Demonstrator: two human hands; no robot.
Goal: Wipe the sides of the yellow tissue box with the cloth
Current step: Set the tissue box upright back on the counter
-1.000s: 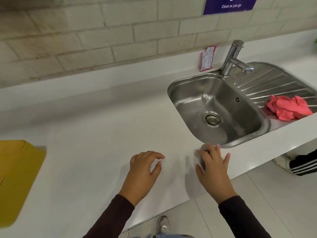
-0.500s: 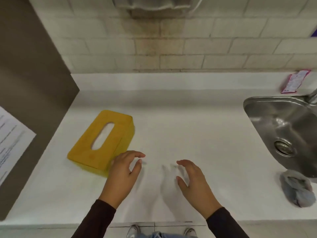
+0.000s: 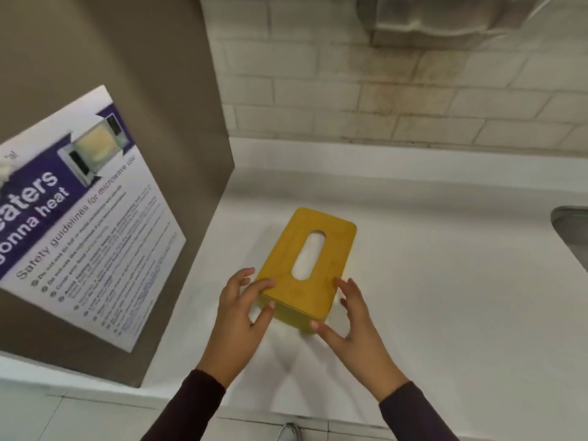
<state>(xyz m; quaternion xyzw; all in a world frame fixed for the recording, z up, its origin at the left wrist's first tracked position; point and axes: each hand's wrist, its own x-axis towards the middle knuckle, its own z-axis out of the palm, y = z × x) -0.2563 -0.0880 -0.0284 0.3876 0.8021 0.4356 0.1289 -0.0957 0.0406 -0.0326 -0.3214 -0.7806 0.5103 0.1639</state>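
1. The yellow rectangular tissue box with an oval slot in its lid [image 3: 307, 268] lies flat on the white table [image 3: 445, 297], near the grey-brown side panel [image 3: 178, 154] that carries a printed microwave safety poster [image 3: 86, 218].
2. Its long axis runs away from the person and leans slightly to the right, so the short near end faces the hands and the two long sides run off beyond them.
3. The left hand [image 3: 237, 316] is spread, its fingertips resting on or just at the near left corner of the lid and its thumb low against the near end wall.
4. The right hand [image 3: 351, 323] is also spread, fingers beside the near right corner and thumb under the bottom edge; whether it really touches the box is hard to tell.
5. Both hands bracket the near end about equally, so neither is clearly nearer; I judge they are about to take hold and turn or draw the box closer.
6. Neither hand holds anything, and no cloth is in view, so wiping has not begun.
7. Hidden: the box's far end wall and most of both long sides. A steel sink rim [image 3: 572, 218] is cut off at the right edge.
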